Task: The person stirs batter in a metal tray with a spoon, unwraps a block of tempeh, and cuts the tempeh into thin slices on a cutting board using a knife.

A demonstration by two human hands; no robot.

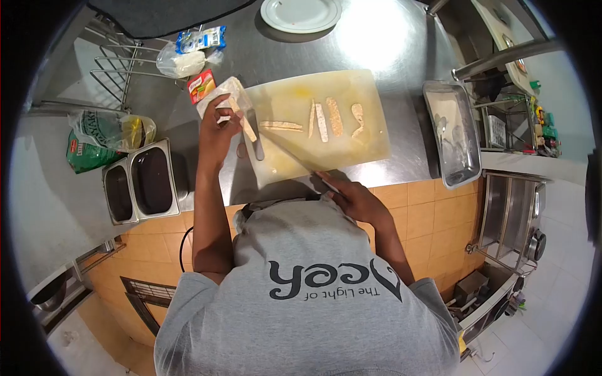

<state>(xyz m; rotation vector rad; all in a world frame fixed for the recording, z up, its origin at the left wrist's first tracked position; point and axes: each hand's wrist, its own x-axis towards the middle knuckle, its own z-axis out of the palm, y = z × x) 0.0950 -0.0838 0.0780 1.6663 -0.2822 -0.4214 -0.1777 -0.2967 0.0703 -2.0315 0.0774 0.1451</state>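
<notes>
My left hand (221,128) pinches a pale strip of tempeh (248,128) over the left edge of the yellowed white cutting board (351,153). Beside those fingers lies a larger pale block (219,94), partly hidden by the hand. Closed around a knife (293,156) at the board's near edge is my right hand (356,199); the blade points up and left toward the strip. Another grey metal blade-like piece (259,149) rests at the board's left side. Several tempeh slices (335,117) lie spread on the board, one of them curved.
A red box (201,86), a plastic bag (182,62) and a blue packet (200,39) sit at the back left. Metal containers (153,178) stand left, a metal tray (451,135) right, and a white plate (301,14) at the back.
</notes>
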